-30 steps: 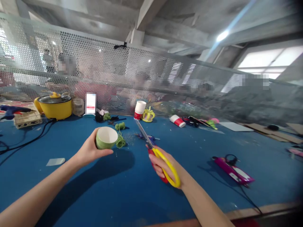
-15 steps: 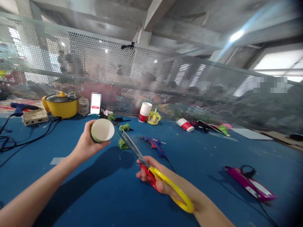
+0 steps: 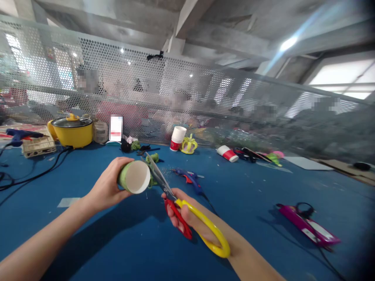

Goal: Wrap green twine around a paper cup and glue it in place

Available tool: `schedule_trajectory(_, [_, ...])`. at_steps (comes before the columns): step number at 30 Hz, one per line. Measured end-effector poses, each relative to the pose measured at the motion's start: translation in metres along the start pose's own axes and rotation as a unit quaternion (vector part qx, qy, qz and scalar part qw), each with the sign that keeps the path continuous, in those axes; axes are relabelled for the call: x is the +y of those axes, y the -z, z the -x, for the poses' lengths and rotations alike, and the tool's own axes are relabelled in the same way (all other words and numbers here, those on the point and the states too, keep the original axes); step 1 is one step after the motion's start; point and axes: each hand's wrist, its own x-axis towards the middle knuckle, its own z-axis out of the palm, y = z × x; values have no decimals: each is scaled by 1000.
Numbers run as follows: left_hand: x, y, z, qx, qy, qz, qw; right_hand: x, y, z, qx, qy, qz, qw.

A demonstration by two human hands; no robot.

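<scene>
My left hand [image 3: 109, 183] is wrapped round a green-sided paper cup [image 3: 135, 177], its white inside turned toward me and to the right. In my right hand [image 3: 183, 212] is a pair of scissors [image 3: 178, 203] with one yellow and one red handle. The blades are slightly parted and point up and left, their tips close to the cup's rim; whether they touch it I cannot tell. Behind the blades lies green yarn [image 3: 152, 158], partly hidden. A blue glue gun [image 3: 190, 179] rests on the table just beyond my right hand.
A yellow pot [image 3: 72, 132], a jar [image 3: 100, 132] and a lit phone [image 3: 116, 128] stand at the back left. White-and-red cups [image 3: 177, 138] and a yellow crown-shaped piece [image 3: 189, 145] are at the back. A purple power strip [image 3: 307, 226] lies right on the blue table [image 3: 249, 234].
The cup in my left hand has moved right and down and is tilted more sideways. My right hand has shifted left with the scissors, whose blades are now wider apart.
</scene>
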Motion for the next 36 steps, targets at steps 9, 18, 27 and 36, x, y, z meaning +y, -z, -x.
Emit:
schedule_trajectory(9, [10,-5,2,-42,81,141,986,19,-1,-21,67,77,91,991])
schedule_trajectory(18, [8,-8,3,-63,96,189,975,13,-5,-20,59,87,88,991])
schedule_trajectory(27, [3,-13,4,-74,84,196,974,19,-7,-23,78,77,89,990])
schedule_trajectory(36, [4,-15,3,-75,91,202,972,15,-9,-16,72,92,136,984])
